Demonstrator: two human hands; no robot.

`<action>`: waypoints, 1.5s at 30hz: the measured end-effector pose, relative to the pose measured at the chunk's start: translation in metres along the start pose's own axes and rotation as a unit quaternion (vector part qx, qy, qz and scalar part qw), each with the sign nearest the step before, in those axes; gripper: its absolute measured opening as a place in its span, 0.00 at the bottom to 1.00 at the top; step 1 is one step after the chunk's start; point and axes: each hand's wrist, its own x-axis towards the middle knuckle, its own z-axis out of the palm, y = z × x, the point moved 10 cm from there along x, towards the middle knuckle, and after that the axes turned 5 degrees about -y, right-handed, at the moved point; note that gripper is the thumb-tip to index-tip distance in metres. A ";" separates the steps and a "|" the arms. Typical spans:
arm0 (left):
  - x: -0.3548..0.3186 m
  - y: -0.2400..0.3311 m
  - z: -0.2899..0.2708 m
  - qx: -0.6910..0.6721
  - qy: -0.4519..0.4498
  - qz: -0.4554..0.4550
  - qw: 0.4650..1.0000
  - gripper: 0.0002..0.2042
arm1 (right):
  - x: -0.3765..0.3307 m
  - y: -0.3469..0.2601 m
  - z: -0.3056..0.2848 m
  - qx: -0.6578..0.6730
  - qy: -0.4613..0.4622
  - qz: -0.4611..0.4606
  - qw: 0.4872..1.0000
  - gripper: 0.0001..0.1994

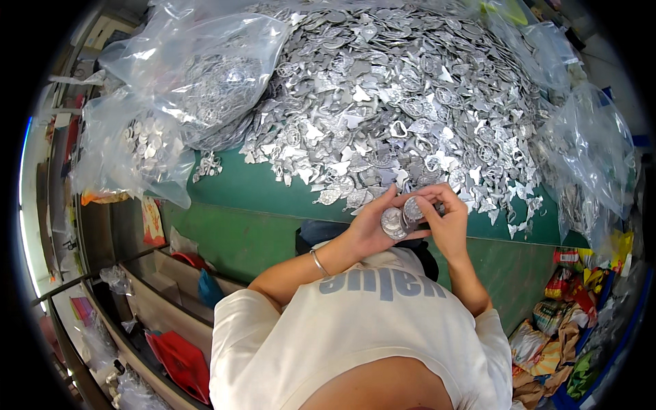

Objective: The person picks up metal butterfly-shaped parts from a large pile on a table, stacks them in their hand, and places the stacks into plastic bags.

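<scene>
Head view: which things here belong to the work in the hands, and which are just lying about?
In the work:
left hand
right hand
round metal pieces held between both
heap of silver metal pieces

Lying about:
clear plastic bags
green table
red box
coloured wrappers

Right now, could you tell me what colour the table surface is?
Green: the table surface shows best in the head view.
</scene>
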 end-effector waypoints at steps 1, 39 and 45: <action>0.000 0.002 0.001 0.016 -0.004 0.008 1.000 0.25 | 0.000 -0.001 0.004 -0.048 -0.010 -0.005 0.999 0.04; -0.134 0.107 -0.059 -0.023 0.118 0.314 0.942 0.19 | 0.035 -0.065 0.098 -0.447 -0.041 -0.338 0.827 0.16; -0.143 0.129 -0.059 0.040 0.122 0.348 0.929 0.14 | 0.075 -0.080 0.139 -0.477 -0.042 -0.361 0.800 0.22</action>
